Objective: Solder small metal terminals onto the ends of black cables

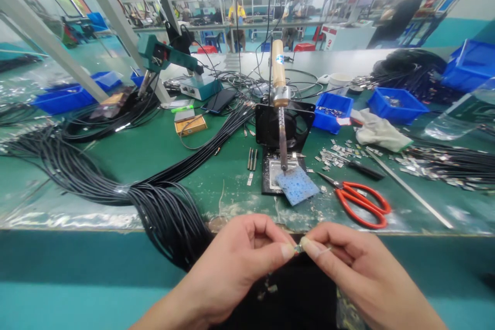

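Low in the view, just off the bench's front edge, my left hand [251,252] pinches one side of a tiny part [297,249] between thumb and forefinger. My right hand [344,258] pinches its other side, and a thin pale strand shows at the right thumb. The fingertips nearly meet and hide most of the part. Beyond them lies a blue sponge [297,185] on a black stand, under an upright soldering iron [283,139] with a wooden handle. Red-handled scissors [363,203] rest to the right of the sponge.
A thick bundle of black cables [166,211] hangs over the bench edge at left. Small metal pieces [332,157] lie scattered beside a blue bin [332,112]. A white glove [381,131], a metal strip [410,188] and more cables are at right. People sit at far benches.
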`<state>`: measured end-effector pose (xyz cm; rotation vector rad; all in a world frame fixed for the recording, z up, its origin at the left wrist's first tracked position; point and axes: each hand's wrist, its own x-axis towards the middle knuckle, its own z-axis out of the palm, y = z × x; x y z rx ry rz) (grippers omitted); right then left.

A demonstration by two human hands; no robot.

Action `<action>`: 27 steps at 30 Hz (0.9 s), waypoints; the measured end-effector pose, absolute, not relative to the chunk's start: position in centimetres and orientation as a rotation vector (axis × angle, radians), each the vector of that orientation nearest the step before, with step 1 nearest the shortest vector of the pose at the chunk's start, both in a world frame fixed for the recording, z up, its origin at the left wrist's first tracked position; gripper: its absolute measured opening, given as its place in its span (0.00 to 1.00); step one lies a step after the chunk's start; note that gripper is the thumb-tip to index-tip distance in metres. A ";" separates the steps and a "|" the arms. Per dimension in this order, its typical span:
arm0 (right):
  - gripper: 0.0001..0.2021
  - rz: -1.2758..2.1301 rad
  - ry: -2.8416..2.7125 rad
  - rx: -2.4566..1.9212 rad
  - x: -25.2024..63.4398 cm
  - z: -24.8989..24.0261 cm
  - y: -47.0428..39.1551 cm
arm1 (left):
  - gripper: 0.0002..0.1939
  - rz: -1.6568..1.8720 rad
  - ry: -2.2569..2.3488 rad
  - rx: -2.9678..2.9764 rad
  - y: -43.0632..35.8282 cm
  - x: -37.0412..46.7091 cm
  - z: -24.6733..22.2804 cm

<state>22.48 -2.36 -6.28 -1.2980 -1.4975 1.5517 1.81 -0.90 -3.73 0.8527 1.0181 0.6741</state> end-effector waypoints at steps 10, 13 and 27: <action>0.11 1.355 -1.381 -1.340 22.0 -6.4 -3.4 | 0.11 0.736 1.081 0.886 -0.6 2.3 -3.4; 0.11 1.238 -1.423 -1.279 21.5 -6.6 -3.5 | 0.11 0.774 1.100 0.855 -0.3 2.4 -3.3; 0.03 0.606 -1.581 -1.248 20.6 -8.2 -2.0 | 0.11 0.852 1.173 0.850 0.9 2.7 -3.5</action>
